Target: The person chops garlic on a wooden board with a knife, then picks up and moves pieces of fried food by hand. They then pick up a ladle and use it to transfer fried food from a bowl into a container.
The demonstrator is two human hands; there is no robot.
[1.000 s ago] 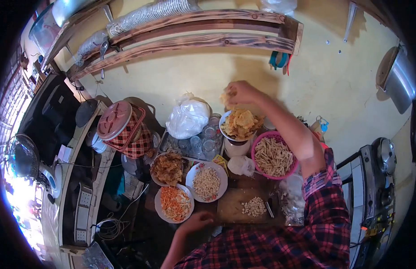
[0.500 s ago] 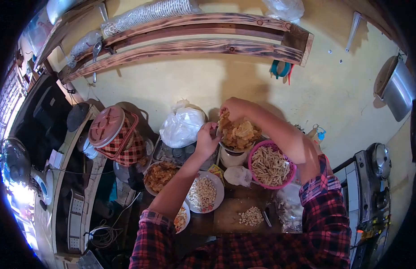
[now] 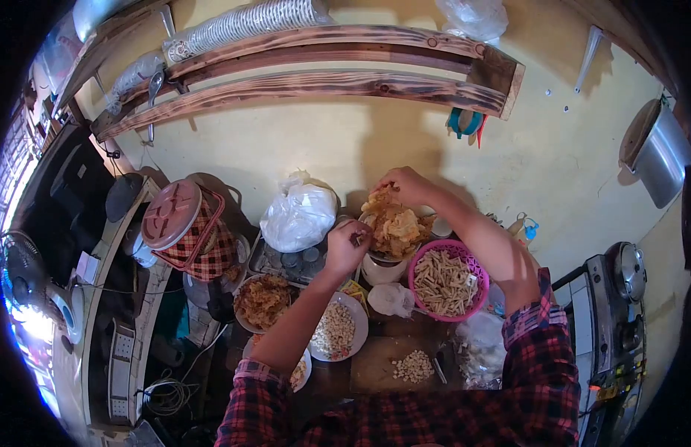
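My right hand (image 3: 405, 185) reaches over the heaped golden-brown crispy fried food (image 3: 396, 229), its fingertips closed on a piece at the top of the pile. The pile rises from a pale round container (image 3: 382, 270). Just left of it, my left hand (image 3: 349, 244) is curled with fingers pressed together; I cannot tell what small dark thing shows between them. Right of the pile stands a pink basket (image 3: 482, 294) full of pale stick-shaped pieces (image 3: 447, 283). A knotted white plastic bag (image 3: 391, 300) sits below the container.
A white plate (image 3: 360, 339) holds chopped white pieces. Diced bits (image 3: 413, 366) and a knife (image 3: 440, 370) lie on a wooden board (image 3: 371, 365). More fried food (image 3: 262, 300) fills a bowl at left. Behind stands a full white bag (image 3: 298, 216); a wooden shelf (image 3: 315, 86) spans the wall.
My left hand has drawn slightly down and away from the fried piece that both hands were at. The right hand has shifted a little to the right, and the view has tilted slightly.
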